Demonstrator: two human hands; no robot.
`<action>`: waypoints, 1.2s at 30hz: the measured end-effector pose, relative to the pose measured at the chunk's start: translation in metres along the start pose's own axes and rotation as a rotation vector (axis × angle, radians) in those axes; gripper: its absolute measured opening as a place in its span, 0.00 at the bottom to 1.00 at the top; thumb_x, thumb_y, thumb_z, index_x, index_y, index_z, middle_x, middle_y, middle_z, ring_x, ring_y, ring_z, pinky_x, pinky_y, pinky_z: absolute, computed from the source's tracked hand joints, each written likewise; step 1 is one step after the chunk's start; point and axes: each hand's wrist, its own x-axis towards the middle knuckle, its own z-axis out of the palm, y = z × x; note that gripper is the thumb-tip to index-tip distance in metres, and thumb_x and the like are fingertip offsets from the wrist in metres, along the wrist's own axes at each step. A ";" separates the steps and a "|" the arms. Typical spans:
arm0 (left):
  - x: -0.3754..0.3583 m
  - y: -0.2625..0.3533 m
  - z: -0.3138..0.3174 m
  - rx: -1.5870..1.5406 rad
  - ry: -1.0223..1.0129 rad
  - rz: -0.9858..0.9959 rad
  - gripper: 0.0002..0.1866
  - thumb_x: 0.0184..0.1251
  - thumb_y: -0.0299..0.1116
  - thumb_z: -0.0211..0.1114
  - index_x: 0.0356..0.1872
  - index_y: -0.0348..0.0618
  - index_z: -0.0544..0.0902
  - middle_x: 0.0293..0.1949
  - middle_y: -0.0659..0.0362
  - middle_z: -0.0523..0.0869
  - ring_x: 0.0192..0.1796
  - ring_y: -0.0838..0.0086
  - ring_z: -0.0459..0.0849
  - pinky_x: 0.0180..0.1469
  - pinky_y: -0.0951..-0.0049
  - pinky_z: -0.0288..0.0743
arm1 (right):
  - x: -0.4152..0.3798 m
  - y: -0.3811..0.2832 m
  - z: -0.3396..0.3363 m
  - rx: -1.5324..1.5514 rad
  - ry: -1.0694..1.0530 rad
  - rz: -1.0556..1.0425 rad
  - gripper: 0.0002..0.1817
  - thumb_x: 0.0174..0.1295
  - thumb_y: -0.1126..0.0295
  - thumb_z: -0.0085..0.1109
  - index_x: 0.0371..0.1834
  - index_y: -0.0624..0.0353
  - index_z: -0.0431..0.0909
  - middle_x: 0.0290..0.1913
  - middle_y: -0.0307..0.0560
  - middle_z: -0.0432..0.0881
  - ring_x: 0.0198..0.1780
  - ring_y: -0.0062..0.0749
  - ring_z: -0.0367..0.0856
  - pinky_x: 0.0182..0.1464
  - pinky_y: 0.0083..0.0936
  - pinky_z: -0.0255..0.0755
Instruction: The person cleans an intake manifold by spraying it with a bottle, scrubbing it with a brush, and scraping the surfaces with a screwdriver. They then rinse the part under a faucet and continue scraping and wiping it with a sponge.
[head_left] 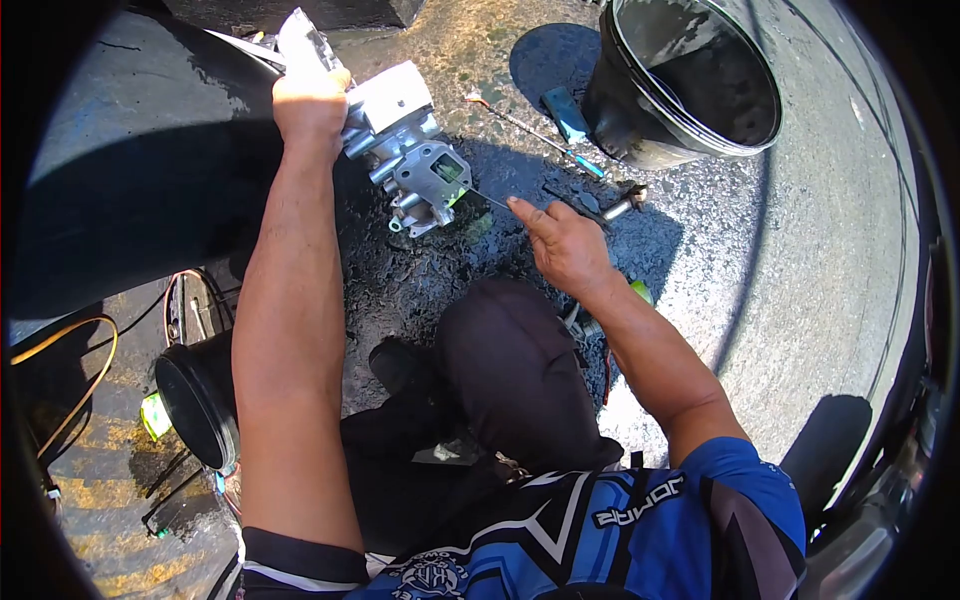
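Note:
My left hand [310, 105] is wrapped round the upper end of a silver cast-metal engine housing [405, 170] and holds it tilted above the wet ground. Its lower face has a flat flange with a square opening and bolt holes. My right hand [568, 245] is closed, index finger stretched along a thin metal tool [487, 197]. That tool's tip reaches the flange beside the opening; its handle is hidden in my palm, so its exact kind does not show. Bright sunlight washes out the top of the housing and part of my left hand.
A dark bucket [690, 90] stands at the upper right. Near it lie a blue block [566, 115], a thin brush-like tool [535, 130] and a metal tool [622, 205]. A black container [195, 405] and an orange hose [90, 375] are at the left, below a large dark surface [150, 180].

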 end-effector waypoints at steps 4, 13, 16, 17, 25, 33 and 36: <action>0.007 -0.002 -0.001 0.048 0.020 -0.004 0.14 0.56 0.27 0.74 0.40 0.27 0.85 0.35 0.49 0.89 0.36 0.64 0.87 0.40 0.62 0.80 | -0.003 0.003 -0.002 0.007 0.010 0.010 0.24 0.67 0.72 0.62 0.66 0.38 0.83 0.30 0.46 0.74 0.27 0.48 0.79 0.29 0.42 0.74; 0.009 -0.013 0.001 0.016 0.016 0.082 0.16 0.57 0.27 0.75 0.42 0.26 0.84 0.36 0.48 0.89 0.38 0.63 0.88 0.41 0.63 0.81 | -0.005 0.002 0.000 -0.005 0.007 0.026 0.24 0.67 0.72 0.62 0.66 0.37 0.83 0.30 0.45 0.74 0.27 0.47 0.79 0.29 0.41 0.74; 0.006 -0.003 0.001 0.037 0.008 0.042 0.16 0.58 0.24 0.73 0.46 0.27 0.83 0.38 0.50 0.88 0.39 0.65 0.86 0.41 0.63 0.80 | 0.003 0.000 0.001 -0.041 0.000 0.011 0.24 0.67 0.72 0.63 0.65 0.37 0.83 0.30 0.45 0.75 0.27 0.47 0.80 0.29 0.41 0.74; 0.003 0.001 0.000 0.066 0.001 0.027 0.16 0.60 0.21 0.70 0.50 0.27 0.81 0.40 0.52 0.86 0.39 0.66 0.85 0.42 0.64 0.80 | 0.001 0.001 0.001 -0.027 -0.007 0.022 0.24 0.67 0.72 0.63 0.65 0.37 0.83 0.30 0.45 0.75 0.27 0.47 0.80 0.29 0.41 0.74; -0.008 0.014 0.000 -0.029 0.027 -0.089 0.13 0.61 0.20 0.68 0.47 0.29 0.82 0.38 0.54 0.84 0.39 0.67 0.83 0.41 0.62 0.78 | -0.006 0.004 0.000 0.020 -0.010 0.030 0.23 0.67 0.71 0.63 0.65 0.39 0.84 0.30 0.45 0.74 0.27 0.47 0.79 0.29 0.42 0.74; -0.008 0.006 0.000 -0.025 0.009 -0.021 0.13 0.61 0.19 0.66 0.47 0.29 0.82 0.38 0.55 0.84 0.38 0.67 0.83 0.41 0.63 0.78 | -0.005 0.001 -0.001 0.083 -0.052 0.060 0.21 0.69 0.68 0.61 0.65 0.41 0.83 0.30 0.47 0.76 0.29 0.49 0.80 0.31 0.44 0.75; 0.000 -0.001 -0.003 -0.039 -0.022 -0.048 0.13 0.60 0.19 0.66 0.47 0.29 0.82 0.38 0.55 0.85 0.37 0.67 0.84 0.41 0.64 0.78 | -0.002 0.005 0.000 0.124 -0.059 0.025 0.21 0.69 0.67 0.61 0.65 0.41 0.83 0.30 0.47 0.77 0.30 0.50 0.81 0.32 0.45 0.76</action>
